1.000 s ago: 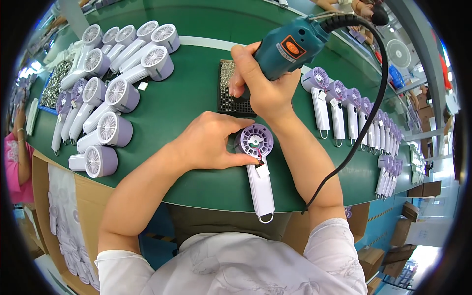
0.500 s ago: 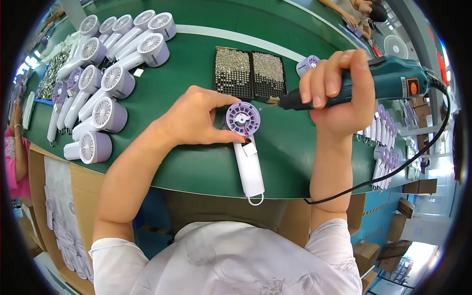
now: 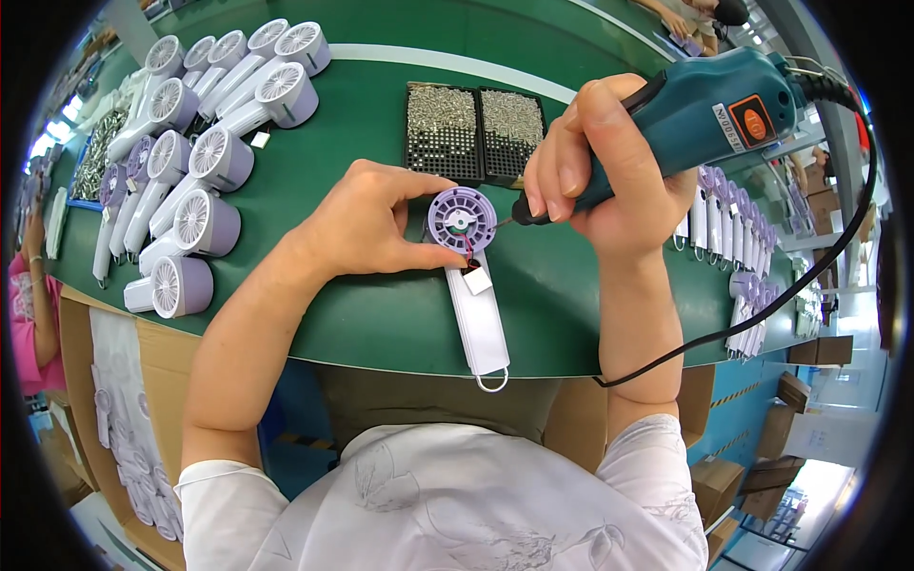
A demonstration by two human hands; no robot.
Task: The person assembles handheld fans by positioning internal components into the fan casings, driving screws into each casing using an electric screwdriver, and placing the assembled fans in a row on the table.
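Note:
A handheld fan (image 3: 479, 328) lies on the bench in front of me, its round purple head uncovered and its white handle pointing toward me. My left hand (image 3: 357, 224) pinches the head between thumb and fingers. Near the top of the handle, a small white connector (image 3: 477, 281) hangs on thin wires. My right hand (image 3: 609, 176) is wrapped around a teal electric screwdriver (image 3: 714, 109), held tilted with its black nose low. The thin bit reaches the right rim of the fan head; whether it touches a screw is too small to tell.
Two black trays (image 3: 443, 160) of small screws stand just beyond the fan. Many assembled fans (image 3: 211, 224) lie at the left, and more fan parts (image 3: 728, 214) at the right. The screwdriver's black cable (image 3: 752, 319) loops past my right forearm. Another person (image 3: 676, 19) works across the bench.
My right hand has brought the screwdriver left and down, so its bit now meets the fan head's edge. My left hand keeps its hold on the fan.

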